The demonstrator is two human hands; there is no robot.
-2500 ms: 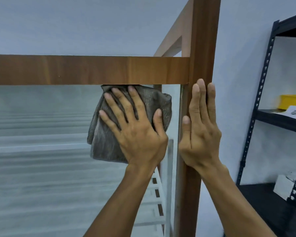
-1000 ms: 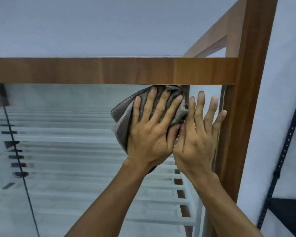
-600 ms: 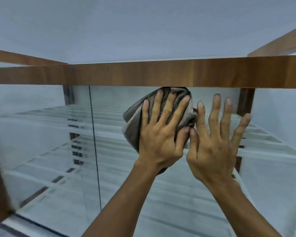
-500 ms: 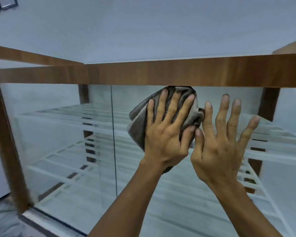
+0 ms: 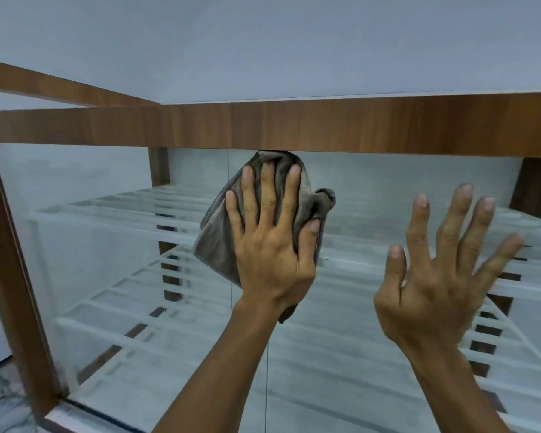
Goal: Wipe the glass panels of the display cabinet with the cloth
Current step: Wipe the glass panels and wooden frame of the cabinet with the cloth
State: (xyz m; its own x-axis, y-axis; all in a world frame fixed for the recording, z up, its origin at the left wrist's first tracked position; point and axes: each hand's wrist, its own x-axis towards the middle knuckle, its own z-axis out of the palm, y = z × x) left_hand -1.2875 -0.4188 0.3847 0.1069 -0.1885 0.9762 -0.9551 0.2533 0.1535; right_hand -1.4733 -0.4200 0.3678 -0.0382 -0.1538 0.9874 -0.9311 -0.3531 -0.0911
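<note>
A grey cloth (image 5: 214, 242) is bunched against the front glass panel (image 5: 100, 245) of the display cabinet, its top edge just under the wooden top rail (image 5: 372, 123). My left hand (image 5: 272, 242) presses flat on the cloth with straight, spread fingers. My right hand (image 5: 441, 276) is to its right, fingers spread wide and straight, palm toward the glass; whether it touches the pane I cannot tell. It holds nothing.
Behind the glass run white slatted shelves (image 5: 113, 210). A wooden post (image 5: 10, 270) frames the cabinet's left side, and a vertical seam (image 5: 266, 370) divides two panes. Marbled floor (image 5: 0, 404) shows at the bottom left. A pale wall lies behind.
My left hand and the cloth have slid left along the top of the glass. My right hand has left the right post and now sits apart from the left hand.
</note>
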